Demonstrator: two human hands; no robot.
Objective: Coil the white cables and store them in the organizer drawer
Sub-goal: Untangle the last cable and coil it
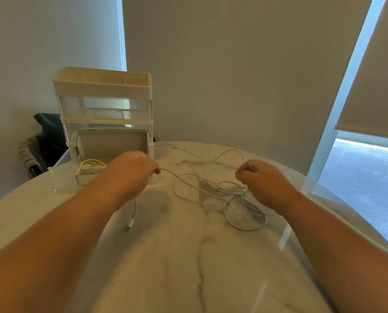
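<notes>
left hand point(132, 170) pinches cable point(230, 190), plug point(131, 223) below its wrist | right hand point(258, 177) curled on same cable | slack tangled on tabletop point(188, 256) between hands | open drawer point(64, 179) behind left hand, coil point(91, 164) inside

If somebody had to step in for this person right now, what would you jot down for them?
Left hand pinches the loose white cable; its plug end hangs below the hand.
Right hand is curled, it seems, round another stretch of it.
The rest lies tangled on the marble table.
Done: one coiled cable already lies in the open drawer of the organizer.
Left: coil the loose cable and put it in the drawer.
</notes>
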